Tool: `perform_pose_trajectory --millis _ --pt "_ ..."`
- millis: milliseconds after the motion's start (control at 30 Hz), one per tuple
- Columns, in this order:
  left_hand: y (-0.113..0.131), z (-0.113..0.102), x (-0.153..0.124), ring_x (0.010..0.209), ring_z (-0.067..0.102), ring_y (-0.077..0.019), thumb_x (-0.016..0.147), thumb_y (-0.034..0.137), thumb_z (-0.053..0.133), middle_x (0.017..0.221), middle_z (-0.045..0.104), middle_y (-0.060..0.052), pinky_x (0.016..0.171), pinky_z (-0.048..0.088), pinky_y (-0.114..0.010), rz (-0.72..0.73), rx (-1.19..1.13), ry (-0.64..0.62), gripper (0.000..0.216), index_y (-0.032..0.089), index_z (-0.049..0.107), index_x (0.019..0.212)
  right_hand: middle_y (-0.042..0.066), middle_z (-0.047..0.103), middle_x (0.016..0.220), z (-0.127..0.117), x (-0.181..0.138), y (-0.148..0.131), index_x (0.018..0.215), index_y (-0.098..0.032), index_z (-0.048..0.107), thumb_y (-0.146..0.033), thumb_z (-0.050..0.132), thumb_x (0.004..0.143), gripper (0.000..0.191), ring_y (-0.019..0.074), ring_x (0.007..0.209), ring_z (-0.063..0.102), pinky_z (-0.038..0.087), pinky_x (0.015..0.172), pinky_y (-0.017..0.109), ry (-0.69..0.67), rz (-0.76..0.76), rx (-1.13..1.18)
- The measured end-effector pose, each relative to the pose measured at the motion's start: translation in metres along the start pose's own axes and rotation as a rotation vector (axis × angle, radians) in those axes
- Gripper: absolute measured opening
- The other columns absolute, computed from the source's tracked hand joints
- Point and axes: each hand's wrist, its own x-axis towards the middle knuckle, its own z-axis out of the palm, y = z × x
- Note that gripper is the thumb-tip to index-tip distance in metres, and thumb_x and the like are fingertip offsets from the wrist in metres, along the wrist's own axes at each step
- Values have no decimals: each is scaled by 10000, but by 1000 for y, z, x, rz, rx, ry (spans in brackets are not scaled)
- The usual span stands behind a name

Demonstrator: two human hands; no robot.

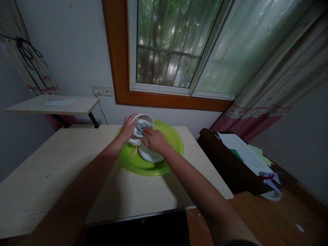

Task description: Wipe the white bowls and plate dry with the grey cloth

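Note:
My left hand [128, 128] grips a white bowl [149, 118] by its left side, tilting its mouth toward me. Inside the bowl, my right hand [153, 138] presses a grey cloth [139, 127] with closed fingers. Below the held bowl sits more white crockery [135, 140], partly covered by it. A white plate [151, 156] lies under my right hand. Pale chopsticks [133, 152] rest left of the plate. All of this is over a round, bright green tray [172, 134] with a holed or patterned surface.
The tray stands on a pale wooden table [102, 191] by the wall. A small raised shelf [38, 106] on black legs is at the left. Right of the table, a dark brown piece of furniture [230, 164] carries papers [246, 153]. A window [176, 44] is behind.

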Motion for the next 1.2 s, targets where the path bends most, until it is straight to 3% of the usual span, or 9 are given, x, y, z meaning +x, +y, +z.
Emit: perform_pose_trajectory --millis 167,367,567,733,933,1200 --pt "-9 5 1 1397 507 -251 1013 525 416 1492 559 -129 1224 349 -437 -30 -192 -17 515 211 560 1395 185 532 1542 -6 2 2 1406 -92 592 -120 496 1001 417 321 1454 456 442 1146 491 53 2 -174" --pt "-8 7 2 1260 597 -242 988 552 442 1368 636 -120 1131 448 -416 -101 -330 -58 491 200 584 1299 179 661 1331 -12 4 -2 1189 -121 701 -147 524 1015 249 308 1277 555 498 1057 454 42 -5 -193" --pt "-4 4 -2 949 668 -216 885 527 620 1076 686 -60 831 557 -339 -238 -424 -120 436 236 566 1207 162 677 1249 -19 2 -1 1113 -145 713 -140 513 1016 222 313 1203 562 519 968 440 -3 -8 -271" --pt "2 2 1 702 608 -172 845 543 653 884 613 -3 616 469 -274 -393 -560 -212 519 263 460 1237 172 659 1278 -22 2 0 1123 -128 712 -137 505 1022 230 306 1207 560 516 958 437 -21 -57 -320" --pt "13 -15 16 722 568 -161 775 580 702 855 589 8 637 427 -263 -414 -382 -334 504 225 520 1083 154 664 1290 -23 5 0 1114 -104 716 -134 528 1017 213 296 1241 556 503 1026 430 -26 -196 -439" --pt "17 -35 37 879 574 -199 821 641 624 937 633 -27 777 451 -293 -207 -143 -627 495 176 646 988 162 678 1270 -32 12 7 1169 -93 712 -116 510 1019 253 288 1238 572 488 1073 440 -57 -342 -455"
